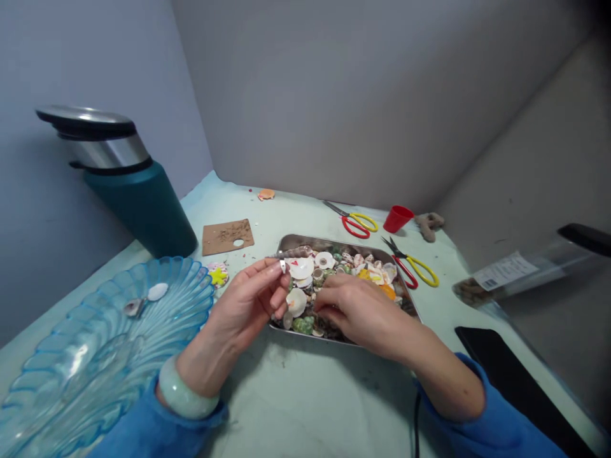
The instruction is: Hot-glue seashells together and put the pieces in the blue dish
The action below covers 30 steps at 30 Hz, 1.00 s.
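Observation:
My left hand [252,298] is closed in a pinch on a small white piece [283,266], probably a shell, above the left side of a metal tray [305,333]. The tray holds many shells, among them white flat ones [296,302], green ones [303,326] and a few orange pieces. My right hand [356,308] reaches down into the middle of the tray with its fingers bent among the shells. Its fingertips are partly hidden, so what they hold cannot be made out.
A blue scalloped glass plate [62,337] with two shells lies left, before a teal bottle [143,203]. Brown card [228,237], two pairs of scissors [356,222] [414,264], a red cup [398,219] and a black flat object [520,381] lie around the tray.

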### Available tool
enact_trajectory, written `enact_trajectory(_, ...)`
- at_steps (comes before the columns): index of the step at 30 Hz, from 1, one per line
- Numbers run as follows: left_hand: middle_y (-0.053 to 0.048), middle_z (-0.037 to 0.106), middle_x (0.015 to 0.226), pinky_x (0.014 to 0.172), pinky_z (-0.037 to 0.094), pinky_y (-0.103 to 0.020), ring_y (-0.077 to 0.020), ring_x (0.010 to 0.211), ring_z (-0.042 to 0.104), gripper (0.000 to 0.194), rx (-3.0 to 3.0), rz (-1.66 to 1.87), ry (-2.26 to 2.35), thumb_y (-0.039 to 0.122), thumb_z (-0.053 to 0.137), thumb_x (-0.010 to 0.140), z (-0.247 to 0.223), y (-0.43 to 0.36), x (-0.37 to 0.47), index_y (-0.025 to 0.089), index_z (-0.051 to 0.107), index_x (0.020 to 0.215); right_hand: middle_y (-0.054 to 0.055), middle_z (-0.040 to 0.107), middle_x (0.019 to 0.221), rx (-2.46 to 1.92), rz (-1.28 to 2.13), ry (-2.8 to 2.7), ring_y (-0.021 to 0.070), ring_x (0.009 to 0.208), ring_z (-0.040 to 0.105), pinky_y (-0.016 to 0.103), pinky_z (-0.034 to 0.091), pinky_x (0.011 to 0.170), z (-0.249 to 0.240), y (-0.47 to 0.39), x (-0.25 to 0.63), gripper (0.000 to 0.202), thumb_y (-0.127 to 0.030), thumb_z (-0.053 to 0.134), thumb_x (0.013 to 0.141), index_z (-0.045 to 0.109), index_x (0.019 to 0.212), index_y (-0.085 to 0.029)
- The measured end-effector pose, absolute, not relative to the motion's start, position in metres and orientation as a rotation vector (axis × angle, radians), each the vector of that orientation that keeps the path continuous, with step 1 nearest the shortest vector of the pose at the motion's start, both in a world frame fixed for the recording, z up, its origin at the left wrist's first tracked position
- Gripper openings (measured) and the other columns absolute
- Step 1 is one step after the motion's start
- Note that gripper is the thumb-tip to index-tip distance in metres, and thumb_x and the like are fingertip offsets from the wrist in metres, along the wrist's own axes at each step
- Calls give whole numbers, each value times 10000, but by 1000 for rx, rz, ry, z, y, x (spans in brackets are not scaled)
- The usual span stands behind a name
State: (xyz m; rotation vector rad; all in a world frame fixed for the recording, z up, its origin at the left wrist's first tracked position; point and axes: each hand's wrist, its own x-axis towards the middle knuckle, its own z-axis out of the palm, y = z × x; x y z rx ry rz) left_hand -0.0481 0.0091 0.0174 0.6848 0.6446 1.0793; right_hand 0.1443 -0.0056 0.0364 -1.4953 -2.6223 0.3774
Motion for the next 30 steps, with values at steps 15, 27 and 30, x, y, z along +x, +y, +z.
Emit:
enact_trajectory(15,25,568,620,360,411,-152,-31,394,416,117,676,1075,656,185,699,766,20,7,-48,127,600,750,61,579,827,-1600,221,-2577,190,786,527,272,342,640,28,-4,145,370,-79,525,853,697,1127,-258)
enact_trajectory(27,24,575,627,376,425,-150,-31,405,435,139,667,1085,625,197,703,756,21,8,-49,126,593,710,35,567,790,-1448,344,-2629,162,773,505,263,321,638,31,-5,147,285,-53,522,842,741,879,-233)
enact_trajectory(30,19,583,627,370,420,-153,-33,398,430,135,664,1098,630,196,697,762,21,7,-49,130,591,710,41,585,781,-1512,256,-2663,174,764,509,283,318,637,37,-4,156,240,-77,547,837,740,820,-219)
